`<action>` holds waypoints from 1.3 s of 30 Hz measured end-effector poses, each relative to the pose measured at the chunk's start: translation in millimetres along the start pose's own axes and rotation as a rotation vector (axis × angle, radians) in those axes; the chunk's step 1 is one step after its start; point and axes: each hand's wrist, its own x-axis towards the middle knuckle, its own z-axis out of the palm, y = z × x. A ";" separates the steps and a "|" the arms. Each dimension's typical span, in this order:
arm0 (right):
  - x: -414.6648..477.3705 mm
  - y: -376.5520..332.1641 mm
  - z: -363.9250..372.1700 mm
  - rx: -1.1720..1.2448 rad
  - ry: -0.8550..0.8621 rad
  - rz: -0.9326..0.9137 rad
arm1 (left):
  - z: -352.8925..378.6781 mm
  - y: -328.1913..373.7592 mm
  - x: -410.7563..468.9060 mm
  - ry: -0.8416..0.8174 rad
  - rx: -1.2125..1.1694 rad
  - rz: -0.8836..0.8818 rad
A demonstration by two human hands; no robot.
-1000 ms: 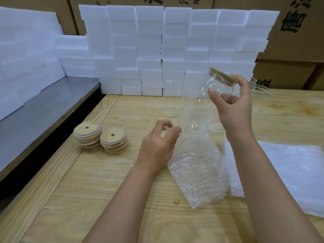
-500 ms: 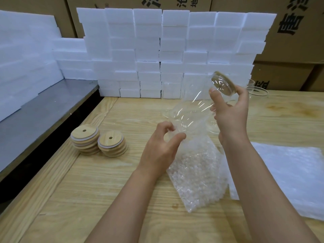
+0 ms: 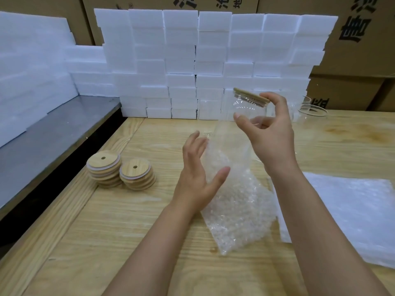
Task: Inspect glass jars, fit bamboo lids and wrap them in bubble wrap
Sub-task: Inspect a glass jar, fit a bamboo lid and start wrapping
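My right hand (image 3: 271, 135) holds a clear glass jar (image 3: 245, 110) by its top, fingertips on the edge of its bamboo lid (image 3: 250, 96), thumb on the glass. The jar is tilted in the air, its lower part going into the mouth of a bubble wrap bag (image 3: 239, 210) that lies on the wooden table (image 3: 128, 231). My left hand (image 3: 196, 176) is spread against the left side of the bag, fingers straight and thumb touching the wrap. The jar's bottom is hard to make out through the plastic.
Two stacks of bamboo lids (image 3: 104, 167) (image 3: 136, 176) sit to the left. A pile of bubble wrap sheets (image 3: 352, 210) lies on the right. Empty glass jars (image 3: 312, 116) stand at the back right before a wall of white foam blocks (image 3: 181, 60). A metal shelf (image 3: 42, 142) runs along the left.
My left hand let go of its pinch on the bag's mouth and spread flat against the bag. My right hand tilted the lidded jar and brought it back more upright.
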 end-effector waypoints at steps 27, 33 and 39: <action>-10.9 -0.7 14.3 -0.034 -0.023 -0.057 | -14.8 -11.4 18.3 -0.150 -0.195 -0.453; -16.1 1.7 24.8 -0.092 -0.183 -0.029 | -24.7 1.0 35.2 -0.019 -0.220 -0.419; -20.4 0.5 31.5 -0.135 -0.255 -0.009 | -24.5 6.5 35.2 0.060 -0.386 -0.402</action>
